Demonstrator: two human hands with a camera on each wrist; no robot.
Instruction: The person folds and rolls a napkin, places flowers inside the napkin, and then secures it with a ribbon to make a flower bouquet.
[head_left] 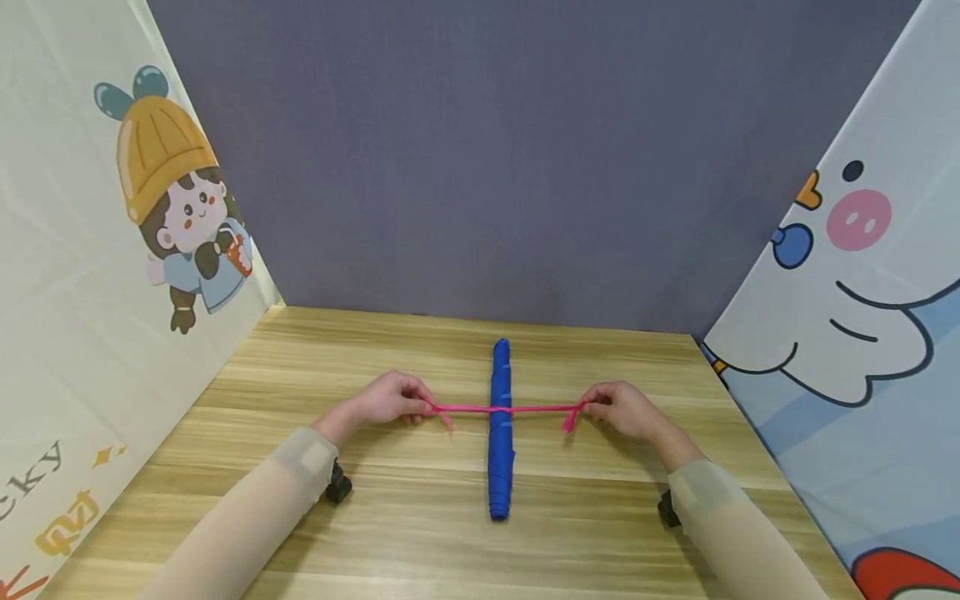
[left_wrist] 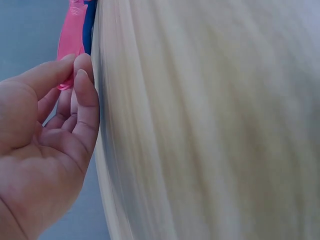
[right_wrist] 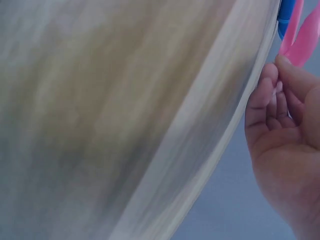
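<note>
A long blue rolled bundle (head_left: 500, 467), perhaps a folded umbrella, lies lengthwise on the wooden table. Across its middle runs a pink ribbon (head_left: 540, 408), stretched straight to both sides. My left hand (head_left: 390, 397) pinches the ribbon's left part between thumb and forefinger, and a short tail hangs from the pinch. On the other side my right hand (head_left: 622, 408) pinches the right part, with a folded tail dangling below. Both wrist views show the pink ribbon (left_wrist: 72, 32) at the fingertips, with a bit of blue behind it. Whether the ribbon passes beneath the bundle cannot be seen.
The wooden tabletop (head_left: 405, 533) reaches back to a grey-purple panel (head_left: 480, 167). White printed sheets stand at both sides, the left one (head_left: 67, 250) with a cartoon child and the right one (head_left: 915, 83) with a cartoon bird. Small black devices sit at both wrists.
</note>
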